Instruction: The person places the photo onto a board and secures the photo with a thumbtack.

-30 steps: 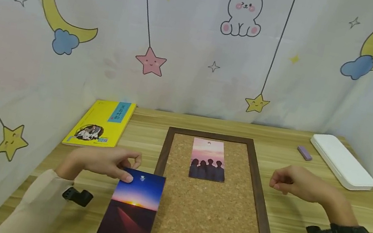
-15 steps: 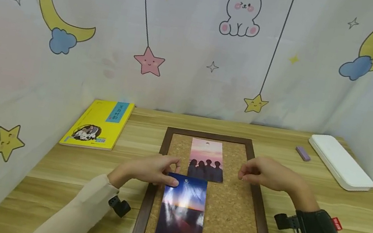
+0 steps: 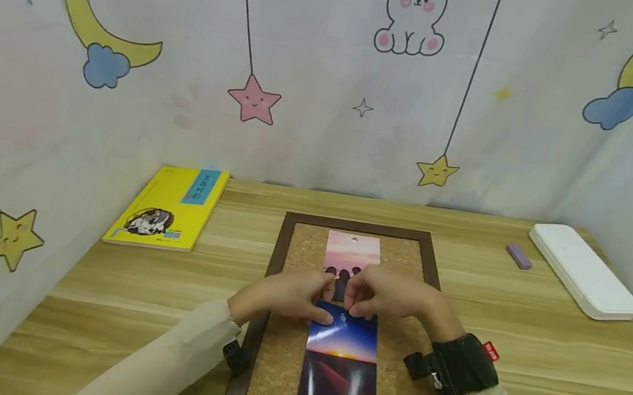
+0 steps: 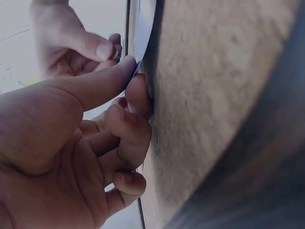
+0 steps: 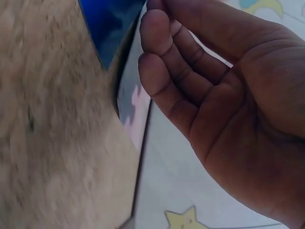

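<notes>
Blue sunset card (image 3: 343,364) on cork board (image 3: 417,385) — both hands at its top edge

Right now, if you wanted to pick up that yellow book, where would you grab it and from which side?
Probably by its near right corner or right long edge, coming from the right. The yellow book lies flat on the table, so only its edges offer a hold. Its left side sits close to the curtain, while bare table lies between it and the corkboard.
</notes>
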A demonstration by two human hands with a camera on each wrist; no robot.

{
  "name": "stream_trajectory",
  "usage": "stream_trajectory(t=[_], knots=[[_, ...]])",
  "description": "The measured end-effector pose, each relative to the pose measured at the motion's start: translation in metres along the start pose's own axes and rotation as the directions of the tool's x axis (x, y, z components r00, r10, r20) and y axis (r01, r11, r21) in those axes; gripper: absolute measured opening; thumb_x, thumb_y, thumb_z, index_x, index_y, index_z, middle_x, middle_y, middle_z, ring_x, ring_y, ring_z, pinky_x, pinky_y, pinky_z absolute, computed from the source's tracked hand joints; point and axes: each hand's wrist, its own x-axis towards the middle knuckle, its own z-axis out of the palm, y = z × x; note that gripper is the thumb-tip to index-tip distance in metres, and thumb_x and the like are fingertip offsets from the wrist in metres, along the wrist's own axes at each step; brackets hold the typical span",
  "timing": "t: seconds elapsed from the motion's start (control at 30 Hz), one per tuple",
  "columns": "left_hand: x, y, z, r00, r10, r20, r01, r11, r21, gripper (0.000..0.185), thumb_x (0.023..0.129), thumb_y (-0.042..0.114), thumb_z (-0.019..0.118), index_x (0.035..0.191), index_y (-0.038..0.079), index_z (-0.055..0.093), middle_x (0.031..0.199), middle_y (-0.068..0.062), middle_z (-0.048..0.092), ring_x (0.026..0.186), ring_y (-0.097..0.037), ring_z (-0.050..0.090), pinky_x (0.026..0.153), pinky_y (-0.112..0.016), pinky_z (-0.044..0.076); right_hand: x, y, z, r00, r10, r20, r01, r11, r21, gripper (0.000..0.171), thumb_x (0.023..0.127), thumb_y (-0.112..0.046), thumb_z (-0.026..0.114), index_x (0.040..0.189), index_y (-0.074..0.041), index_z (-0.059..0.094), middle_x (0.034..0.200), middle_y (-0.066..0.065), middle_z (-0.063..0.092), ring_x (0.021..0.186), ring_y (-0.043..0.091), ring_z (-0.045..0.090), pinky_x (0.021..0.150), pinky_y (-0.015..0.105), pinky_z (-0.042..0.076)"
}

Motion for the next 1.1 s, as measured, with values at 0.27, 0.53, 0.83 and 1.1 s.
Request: stream_trajectory(t=[0.27,0.53,0.83,1.1], knots=[[0.001,0.01,0.002,0.999,-0.043,0.011,0.041,0.995,0.087,0.029,0.077,0.03,0.07,0.088,0.01,0.052,0.071,0.004,0.051,0.06,-0.008,0.045,0.053,-0.021,0.034,0.011,-0.003,0.012,0.998,0.023,0.056,-0.025,0.999,0.023,0.01,0.084,-0.012,0.06,0.075,-0.012,0.064,0.058,0.001,0.058,0.051,0.012,0.052,0.048,0.021,0.039],[0.001,0.017,0.002,0.989,-0.143,0.033,0.135,0.975,0.177,0.031,0.077,0.037,0.068,0.09,0.015,0.051,0.073,0.006,0.048,0.062,-0.01,0.044,0.053,-0.024,0.033,0.013,-0.008,0.01,0.984,0.163,0.071,-0.166,0.986,0.028,0.008,0.083,-0.006,0.059,0.076,-0.01,0.06,0.065,0.003,0.061,0.054,0.018,0.058,0.051,0.028,0.046],[0.003,0.017,0.005,0.99,-0.135,0.042,0.124,0.971,0.206,0.031,0.077,0.038,0.067,0.092,0.015,0.052,0.075,0.005,0.051,0.064,-0.011,0.046,0.056,-0.025,0.036,0.017,-0.008,0.008,0.973,0.189,0.13,-0.191,0.982,0.002,0.009,0.08,-0.004,0.063,0.074,-0.01,0.062,0.063,0.004,0.061,0.054,0.02,0.058,0.05,0.026,0.045],[0.009,0.015,0.006,0.987,-0.156,0.037,0.142,0.956,0.257,0.035,0.076,0.042,0.066,0.096,0.016,0.054,0.081,0.005,0.055,0.069,-0.01,0.051,0.058,-0.028,0.041,0.018,-0.003,0.008,0.953,0.282,0.108,-0.273,0.958,-0.09,0.015,0.077,-0.013,0.069,0.08,-0.009,0.055,0.066,0.001,0.058,0.055,0.018,0.058,0.051,0.027,0.044]])
